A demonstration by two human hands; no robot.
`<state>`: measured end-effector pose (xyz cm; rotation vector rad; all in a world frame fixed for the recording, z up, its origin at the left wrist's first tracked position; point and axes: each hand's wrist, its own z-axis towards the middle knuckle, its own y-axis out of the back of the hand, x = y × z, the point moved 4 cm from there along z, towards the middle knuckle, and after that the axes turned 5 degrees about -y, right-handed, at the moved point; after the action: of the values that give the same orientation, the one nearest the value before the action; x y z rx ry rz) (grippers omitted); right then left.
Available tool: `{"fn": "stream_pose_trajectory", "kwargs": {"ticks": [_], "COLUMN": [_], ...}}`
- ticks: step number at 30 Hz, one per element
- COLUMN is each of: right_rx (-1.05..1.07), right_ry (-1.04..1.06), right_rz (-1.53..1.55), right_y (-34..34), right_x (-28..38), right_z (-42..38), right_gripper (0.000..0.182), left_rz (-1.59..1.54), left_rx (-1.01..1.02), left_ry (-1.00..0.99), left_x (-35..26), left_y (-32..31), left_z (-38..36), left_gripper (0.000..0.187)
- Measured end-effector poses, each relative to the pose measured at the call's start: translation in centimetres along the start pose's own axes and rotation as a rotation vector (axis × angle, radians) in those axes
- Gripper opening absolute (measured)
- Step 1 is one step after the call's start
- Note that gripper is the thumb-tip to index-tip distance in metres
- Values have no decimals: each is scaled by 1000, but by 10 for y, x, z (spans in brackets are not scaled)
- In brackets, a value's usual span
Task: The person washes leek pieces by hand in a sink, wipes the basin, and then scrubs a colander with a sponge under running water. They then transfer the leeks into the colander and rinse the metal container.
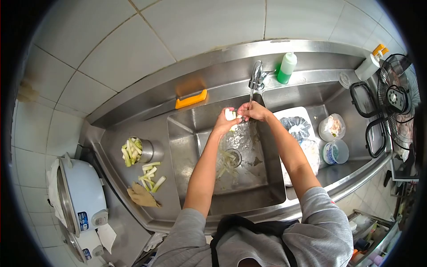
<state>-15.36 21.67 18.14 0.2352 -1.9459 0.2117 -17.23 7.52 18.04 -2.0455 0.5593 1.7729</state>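
Note:
Under the faucet [256, 76], my left hand [223, 121] is closed around several white and pale green, leek-like vegetable stalks [231, 116]. My right hand [255, 111] is beside it at the water stream, its fingers bent and pressed together at the ends of the same stalks; what they pinch is partly hidden. Below both hands lies the steel sink basin [191, 153], with wet, pale trimmings [227, 162] around the drain. To the left, a metal container [152, 151] is tipped on its side with more stalks in its mouth. Loose cut stalks [151, 176] lie just in front of it.
A brown cloth-like piece [143, 196] lies at the counter's left. An orange-handled tool [191, 99] rests on the back ledge. Right of the faucet stands a green soap bottle [287, 68]. The right basin holds a white tray [289, 115] with bags and plastic tubs [335, 152].

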Motion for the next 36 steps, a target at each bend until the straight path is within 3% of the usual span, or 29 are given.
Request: {"fn": "stream_pose_trajectory", "kwargs": {"ticks": [4,6,7,9,12,14,17,18,20,25,29,32,34,35,36], "right_rx": [-86,-285,-284,-601,-653,-616,-216,-218,-188,-200,-402,-576,-352,-167,-138], "right_ry": [-30,-64,-63,-113,-136,-44,62,58,78,129,87,110,-36,-83,-145], "right_rz": [77,334,334,457,569,499,298,298,15,-50,55,243,731,686,595], "right_y": [-3,0,-4,2,6,5,-14,-12,-10,-10,-7,2,-7,-16,-25], "right_x": [-9,-15,-16,-26,-38,-36,-9,-10,-9,-1,-8,-24,-31,-30,-30], "right_z": [4,6,9,10,11,8,-8,-7,-5,-5,-3,3,1,0,-3], "right_gripper": [17,18,18,18,17,18,28,28,21,16,16,22,30,33,28], "left_rz": [135,229,323,318,354,386,392,350,309,273,355,147,-14,10,5], "left_rx": [-8,-23,-38,-53,-78,-90,-97,-90,-79,-15,14,-61,-196,-200,-198], "left_ry": [-54,-103,-153,-141,-138,-151,-167,-157,-147,-108,-194,-59,-39,-31,-33], "left_x": [-3,-6,-10,-13,-17,-20,-10,-10,-12,-1,-1,3,2,1,8], "left_y": [2,2,2,2,5,8,12,12,10,16,14,11,11,8,5], "left_z": [4,6,7,5,-5,-6,-3,-4,-6,-6,-7,-10,-13,-14,-11], "left_gripper": [54,53,53,52,50,49,49,49,49,47,47,44,42,38,38]}}
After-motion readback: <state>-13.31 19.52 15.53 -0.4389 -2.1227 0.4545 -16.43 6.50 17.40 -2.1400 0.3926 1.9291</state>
